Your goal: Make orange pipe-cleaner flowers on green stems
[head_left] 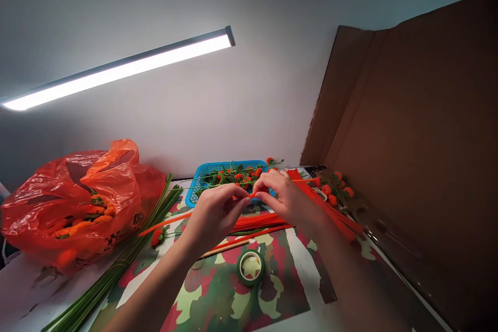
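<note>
Above the middle of the table, my left hand (220, 208) and my right hand (280, 194) meet fingertip to fingertip. Both are closed in a pinch on a short visible bit of orange-red pipe cleaner (252, 196). Fingers cover most of what lies between them. Under and behind the hands is a pile of red-orange pipe cleaners (261, 222), with another bundle (330, 205) to the right. Nearer to me lies a roll of green tape (250, 267). One red fuzzy flower bud (156, 237) rests left of my left hand.
A blue basket (191, 198) with red-and-green flower pieces stands at the back. On the left are a red plastic bag (128, 187) of orange pieces and a bundle of green stems (97, 290). Red fuzzy balls (332, 200) lie right, beside a cardboard panel (420, 114). A lamp (128, 65) hangs above.
</note>
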`<state>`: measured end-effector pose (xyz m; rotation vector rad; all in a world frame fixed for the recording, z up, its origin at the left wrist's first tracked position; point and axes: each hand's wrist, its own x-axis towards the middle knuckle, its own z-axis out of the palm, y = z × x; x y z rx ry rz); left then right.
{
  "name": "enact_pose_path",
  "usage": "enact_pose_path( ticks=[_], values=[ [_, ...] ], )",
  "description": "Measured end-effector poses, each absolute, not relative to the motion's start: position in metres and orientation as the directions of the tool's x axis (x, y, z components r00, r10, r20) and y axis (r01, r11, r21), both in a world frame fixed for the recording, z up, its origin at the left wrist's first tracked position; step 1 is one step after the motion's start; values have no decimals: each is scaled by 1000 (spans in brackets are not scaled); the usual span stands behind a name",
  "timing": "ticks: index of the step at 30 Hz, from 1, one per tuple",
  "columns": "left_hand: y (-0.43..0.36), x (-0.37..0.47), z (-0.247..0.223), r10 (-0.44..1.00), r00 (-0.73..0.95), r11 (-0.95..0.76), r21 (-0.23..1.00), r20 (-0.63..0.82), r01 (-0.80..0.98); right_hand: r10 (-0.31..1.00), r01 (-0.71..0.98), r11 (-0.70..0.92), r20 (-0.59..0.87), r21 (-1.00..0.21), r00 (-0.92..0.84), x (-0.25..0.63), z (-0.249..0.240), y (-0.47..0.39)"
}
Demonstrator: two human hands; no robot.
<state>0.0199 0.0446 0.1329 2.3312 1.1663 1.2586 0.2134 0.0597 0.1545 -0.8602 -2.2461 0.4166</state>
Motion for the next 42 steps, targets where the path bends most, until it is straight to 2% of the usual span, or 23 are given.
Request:
enact_pose_path(
  ticks=[2, 3, 5, 7, 9, 10, 12, 14, 16, 19, 27, 30, 35, 37, 39, 42],
  values=[
    [46, 19, 135, 891, 343, -404, 866, 299, 295, 617, 492, 785, 552, -377, -561, 211, 156, 56],
    [47, 18, 136, 904, 395, -255, 949, 166, 186, 588, 495, 803, 582, -333, -562, 210, 156, 55],
    [49, 16, 136, 887, 462, -69, 995, 31, 65, 564, 502, 813, 618, -297, -548, 208, 155, 54],
    [49, 16, 136, 905, 415, -135, 988, 90, 79, 604, 517, 785, 607, -341, -517, 206, 152, 56],
    [48, 17, 135, 902, 295, -389, 889, 314, 243, 675, 523, 733, 559, -434, -482, 206, 150, 58],
    [48, 18, 135, 847, 254, -531, 768, 467, 358, 705, 515, 707, 534, -484, -466, 207, 150, 59],
    [46, 18, 133, 623, 270, -727, 415, 734, 547, 755, 481, 655, 481, -582, -445, 208, 149, 60],
    [46, 17, 132, 390, 364, -779, 92, 846, 620, 788, 423, 602, 416, -678, -454, 209, 149, 61],
    [46, 16, 132, 256, 441, -773, -91, 860, 627, 802, 356, 550, 358, -756, -477, 210, 148, 63],
    [47, 14, 133, 211, 479, -754, -170, 852, 635, 802, 285, 498, 310, -819, -510, 210, 146, 65],
    [48, 13, 136, 280, 540, -756, -165, 794, 633, 797, 307, 492, 279, -814, -536, 209, 145, 66],
    [48, 14, 134, 368, 502, -782, -32, 783, 623, 789, 324, 510, 282, -797, -546, 209, 146, 65],
    [43, 23, 134, 619, 286, -732, 407, 731, 546, 760, 403, 619, 384, -674, -524, 208, 149, 60],
    [42, 25, 135, 734, 203, -657, 604, 648, 452, 713, 448, 696, 467, -561, -523, 207, 149, 59],
    [44, 24, 136, 859, 159, -512, 808, 487, 291, 627, 503, 774, 575, -385, -525, 205, 146, 60],
    [52, 16, 136, 951, 252, -205, 976, 181, 72, 451, 584, 809, 703, -63, -550, 202, 138, 65]
  ],
)
